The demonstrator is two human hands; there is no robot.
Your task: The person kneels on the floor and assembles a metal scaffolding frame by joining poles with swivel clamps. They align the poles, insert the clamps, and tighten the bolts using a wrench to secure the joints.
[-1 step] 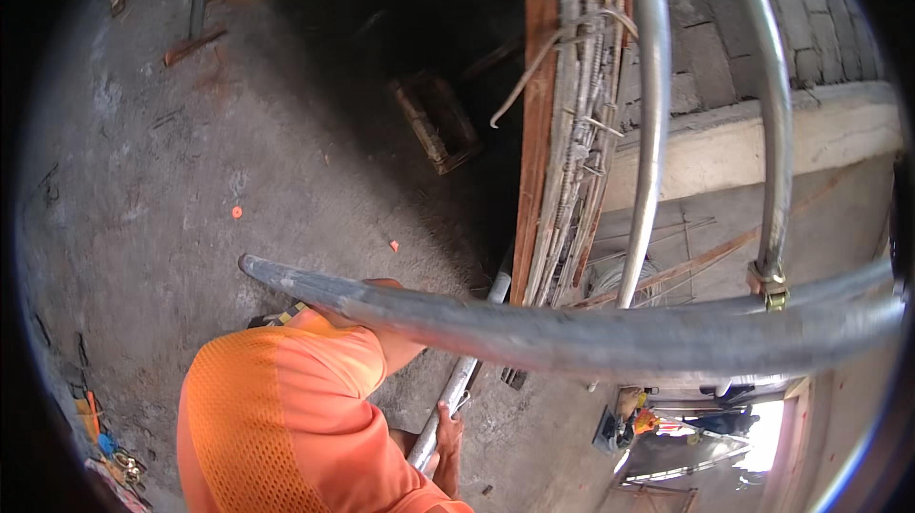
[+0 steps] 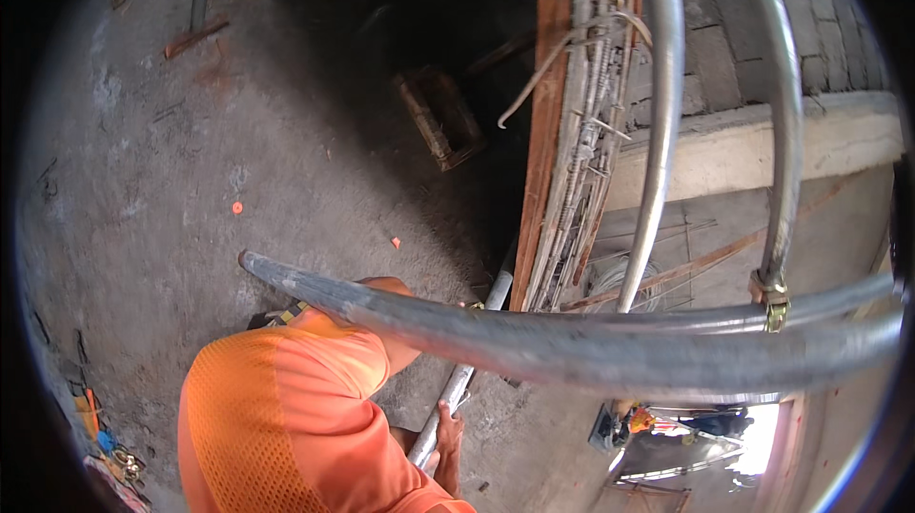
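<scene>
From the lower edge rise my orange sleeve and shoulder (image 2: 286,399), part mesh. My right hand (image 2: 450,432) is closed around a thin silver metal pipe (image 2: 459,380), which slants up and to the right near the floor. Out of the left sleeve comes my left forearm (image 2: 400,351), passing beneath a thick grey pipe (image 2: 572,346) that crosses the picture. That pipe hides my left hand, so its fingers cannot be made out. The upper end of the silver pipe shows beyond the thick one.
Upright scaffold pipes (image 2: 662,113) stand at the right, one joined by a clamp (image 2: 775,303). Beside them is a bundle of rebar (image 2: 591,113) with a timber post (image 2: 546,132). A wooden box frame (image 2: 438,118) lies in shadow on the concrete floor (image 2: 162,170).
The scaffold pipes and rebar have shifted slightly right in the picture, and the thick pipe sits a little lower at its right side. My right hand keeps the same hold.
</scene>
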